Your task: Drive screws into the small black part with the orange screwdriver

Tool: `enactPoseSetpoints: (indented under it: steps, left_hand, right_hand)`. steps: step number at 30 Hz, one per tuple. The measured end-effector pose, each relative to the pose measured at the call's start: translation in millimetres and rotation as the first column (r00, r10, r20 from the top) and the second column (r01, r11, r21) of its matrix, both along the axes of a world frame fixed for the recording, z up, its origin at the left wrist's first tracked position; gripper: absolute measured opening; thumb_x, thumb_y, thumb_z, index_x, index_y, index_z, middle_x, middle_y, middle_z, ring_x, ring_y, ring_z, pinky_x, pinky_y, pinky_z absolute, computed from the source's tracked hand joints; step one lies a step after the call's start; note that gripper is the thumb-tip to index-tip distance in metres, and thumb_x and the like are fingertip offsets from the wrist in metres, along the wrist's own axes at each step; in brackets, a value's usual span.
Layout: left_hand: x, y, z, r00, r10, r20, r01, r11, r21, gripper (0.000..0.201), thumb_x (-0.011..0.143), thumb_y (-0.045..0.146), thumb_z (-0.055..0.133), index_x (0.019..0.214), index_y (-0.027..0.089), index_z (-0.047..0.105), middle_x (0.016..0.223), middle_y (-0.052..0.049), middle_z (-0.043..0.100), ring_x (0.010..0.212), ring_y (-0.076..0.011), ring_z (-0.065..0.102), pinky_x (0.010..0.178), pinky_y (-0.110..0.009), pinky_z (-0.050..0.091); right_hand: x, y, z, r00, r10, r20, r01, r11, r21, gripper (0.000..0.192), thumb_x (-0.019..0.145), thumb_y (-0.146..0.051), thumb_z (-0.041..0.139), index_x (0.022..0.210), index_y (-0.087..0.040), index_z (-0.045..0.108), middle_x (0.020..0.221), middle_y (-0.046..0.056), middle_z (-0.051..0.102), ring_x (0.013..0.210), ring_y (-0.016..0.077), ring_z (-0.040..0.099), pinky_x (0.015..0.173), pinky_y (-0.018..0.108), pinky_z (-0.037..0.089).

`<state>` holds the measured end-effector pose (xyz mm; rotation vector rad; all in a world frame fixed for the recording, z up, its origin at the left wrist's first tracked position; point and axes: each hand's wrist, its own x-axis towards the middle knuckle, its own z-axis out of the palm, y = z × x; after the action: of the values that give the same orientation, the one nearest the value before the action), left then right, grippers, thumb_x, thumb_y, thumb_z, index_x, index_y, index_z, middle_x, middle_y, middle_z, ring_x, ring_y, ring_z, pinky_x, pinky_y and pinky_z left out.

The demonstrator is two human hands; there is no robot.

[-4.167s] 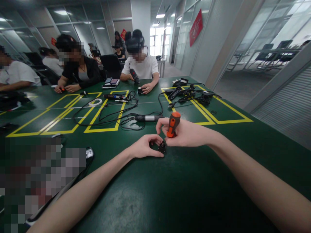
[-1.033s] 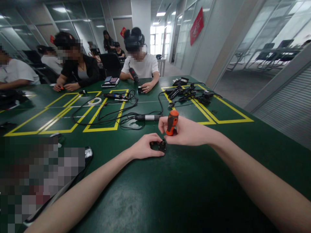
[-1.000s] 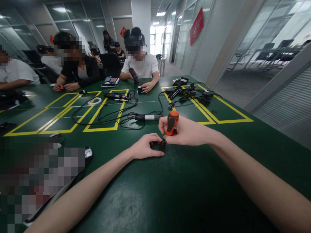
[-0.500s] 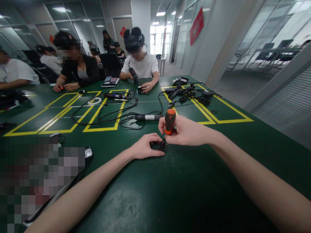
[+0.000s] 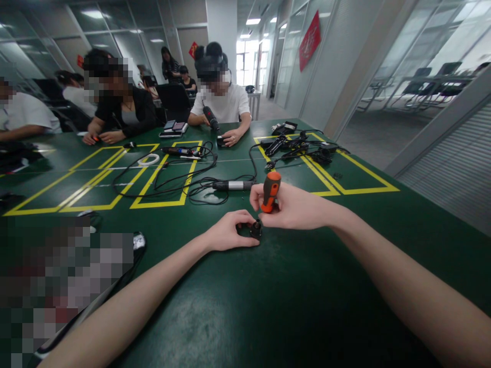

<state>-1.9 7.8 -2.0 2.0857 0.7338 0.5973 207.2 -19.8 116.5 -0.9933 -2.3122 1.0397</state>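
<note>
My right hand [image 5: 289, 205] is closed round a screwdriver [image 5: 272, 190] with an orange and dark grey handle, which leans slightly to the right at its top. Its tip end is low, close to a small black part [image 5: 255, 229] on the green table; whether they touch I cannot tell. My left hand [image 5: 229, 231] rests on the table with thumb and fingers curled round that black part, holding it from the left. The part has a round base and a short upright post on top.
Beyond my hands lie a silver-and-black cylindrical tool [image 5: 235, 186] and looped black cables. Black tools and cords [image 5: 293, 145] are heaped at the back right. Across the table [image 5: 307, 306] a co-worker [image 5: 226, 105] holds a power screwdriver [image 5: 210, 118]. A blurred-out flat item [image 5: 84, 276] lies at left.
The screwdriver's handle has tipped a little to the right and turned in my right hand. My left hand and the black part are nearly unmoved.
</note>
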Motion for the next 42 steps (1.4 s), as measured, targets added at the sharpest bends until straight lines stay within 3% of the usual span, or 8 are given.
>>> enactPoseSetpoints:
  steps: [21, 42]
  left_hand:
    - [0.7, -1.8, 2.5, 1.000, 0.015, 0.002, -0.015, 1.000, -0.007, 0.032, 0.076, 0.031, 0.087, 0.103, 0.015, 0.080, 0.104, -0.006, 0.071, 0.095, -0.0199, 0.064, 0.088, -0.031, 0.048]
    - [0.1, -1.6, 3.0, 1.000, 0.011, 0.001, -0.011, 1.000, -0.007, 0.029, 0.076, 0.031, 0.087, 0.100, 0.017, 0.079, 0.107, -0.006, 0.071, 0.097, -0.0206, 0.065, 0.090, -0.033, 0.050]
  right_hand:
    - [2.4, 0.6, 0.9, 0.999, -0.019, 0.036, 0.017, 0.998, 0.057, 0.016, 0.075, -0.026, 0.065, 0.084, -0.021, 0.054, 0.075, -0.004, 0.051, 0.066, 0.0136, 0.045, 0.061, 0.028, 0.036]
    - [1.3, -0.5, 3.1, 1.000, -0.017, 0.010, 0.017, 0.999, 0.027, 0.016, 0.074, -0.024, 0.067, 0.082, -0.021, 0.054, 0.072, -0.005, 0.052, 0.064, 0.0128, 0.045, 0.061, 0.027, 0.037]
